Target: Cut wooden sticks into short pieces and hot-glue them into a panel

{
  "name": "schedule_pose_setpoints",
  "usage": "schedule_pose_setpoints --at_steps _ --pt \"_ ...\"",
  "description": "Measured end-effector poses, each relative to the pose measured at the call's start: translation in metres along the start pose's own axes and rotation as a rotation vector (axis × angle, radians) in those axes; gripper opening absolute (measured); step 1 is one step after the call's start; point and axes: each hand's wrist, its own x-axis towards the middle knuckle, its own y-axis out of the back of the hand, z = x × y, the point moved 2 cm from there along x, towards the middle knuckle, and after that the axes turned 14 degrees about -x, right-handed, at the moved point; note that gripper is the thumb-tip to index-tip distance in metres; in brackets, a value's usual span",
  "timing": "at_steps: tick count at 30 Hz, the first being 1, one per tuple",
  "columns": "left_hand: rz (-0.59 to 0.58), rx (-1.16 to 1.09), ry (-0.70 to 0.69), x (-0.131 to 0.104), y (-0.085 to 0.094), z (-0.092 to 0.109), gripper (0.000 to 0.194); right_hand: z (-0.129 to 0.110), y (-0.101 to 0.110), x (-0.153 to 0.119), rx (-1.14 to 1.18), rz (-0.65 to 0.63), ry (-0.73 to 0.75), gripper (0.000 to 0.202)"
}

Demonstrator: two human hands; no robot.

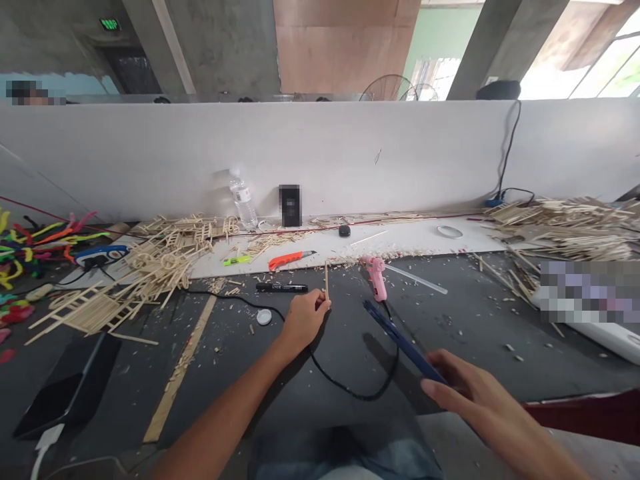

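My left hand (305, 320) is closed, pinching a short thin wooden stick (327, 279) that stands upright above the dark table. In my right hand (463, 387) is a dark blue phone (407, 347), seen nearly edge-on and tilted, gripped at its near end. Between and beyond the hands lies a pink glue gun (379, 283), with a clear glue stick (420, 279) beside it. Its black cord (350, 393) loops across the table between my forearms. A black marker (281, 288) lies just beyond my left hand, and an orange utility knife (290, 259) farther back.
Piles of wooden sticks and lattice pieces (155, 253) sit at left, with more sticks (575, 227) at right. A water bottle (243, 200) leans against the white partition (200, 147). A black phone (65, 387), a flat wooden strip (180, 373) and colourful pipe cleaners (40, 247) lie at left.
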Motion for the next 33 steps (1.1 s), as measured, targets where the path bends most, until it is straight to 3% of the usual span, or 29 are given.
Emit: schedule_pose_setpoints --at_steps 2,5,9,16,24,33 --pt "0.013 0.019 -0.002 -0.002 -0.001 0.001 0.030 -0.035 -0.009 0.009 -0.019 -0.090 0.053 0.047" --pt "0.025 0.040 -0.011 -0.005 -0.003 0.003 0.028 -0.078 -0.011 0.022 -0.191 -0.039 -0.014 0.046" --pt "0.028 0.044 -0.039 -0.007 -0.003 0.001 0.028 -0.106 -0.012 0.029 -0.299 -0.015 -0.055 0.041" --pt "0.015 0.021 -0.075 -0.007 -0.001 -0.001 0.028 -0.119 -0.018 0.034 -0.326 -0.021 -0.029 0.043" --pt "0.001 0.037 -0.068 -0.008 -0.002 -0.001 0.027 -0.135 -0.008 0.036 -0.384 -0.007 0.006 0.043" --pt "0.010 0.044 -0.084 -0.008 0.000 0.001 0.026 -0.131 0.000 0.036 -0.397 -0.021 0.026 0.038"
